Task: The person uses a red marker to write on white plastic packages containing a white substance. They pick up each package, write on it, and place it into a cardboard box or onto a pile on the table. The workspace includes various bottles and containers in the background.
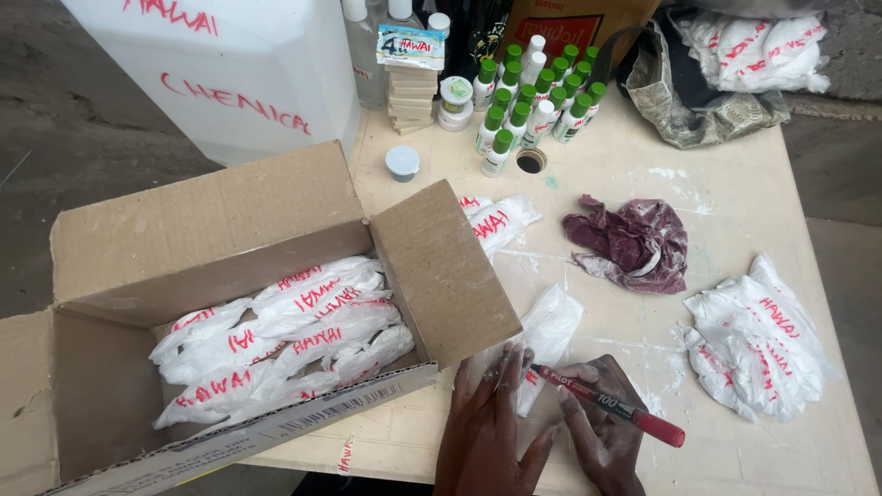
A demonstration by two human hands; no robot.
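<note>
Dusty white powder streaks the pale surface (735, 239) where the left hand (485, 427) presses flat, fingers spread, pinning a small white plastic packet (548, 332). The right hand (602, 432) grips a red marker (606, 404), tip toward that packet. The thin film could slide or wrinkle under the tip, smearing the ink, I judge. An open cardboard box (211, 239) beside the hands holds many red-lettered white packets (303, 321); more lie in a pile (758, 344) at right.
</note>
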